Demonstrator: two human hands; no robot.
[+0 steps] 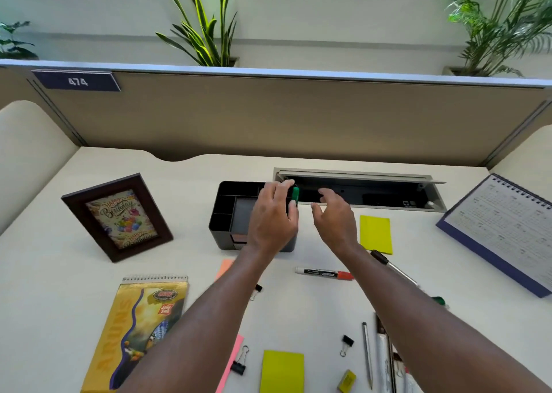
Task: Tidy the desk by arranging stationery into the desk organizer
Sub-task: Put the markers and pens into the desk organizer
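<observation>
A black desk organizer (pixel 230 207) with several compartments stands mid-desk. My left hand (pixel 273 216) hovers over its right side, gripping a green-capped marker (pixel 295 195) upright above the right end. My right hand (pixel 336 219) floats just right of it, fingers apart and holding nothing. On the desk lie a red-capped white marker (pixel 324 273), a black-capped marker (pixel 388 265), two yellow sticky pads (pixel 375 233) (pixel 282 371), several black binder clips (pixel 346 343), a silver pen (pixel 368 354) and a yellow eraser (pixel 347 380).
A framed birthday card (pixel 118 216) stands at left, a spiral notepad (pixel 140 330) lies front left, and a desk calendar (pixel 501 228) stands at right. An open cable tray (pixel 358 192) sits behind the organizer. Pink sticky notes (pixel 225 268) lie under my left forearm.
</observation>
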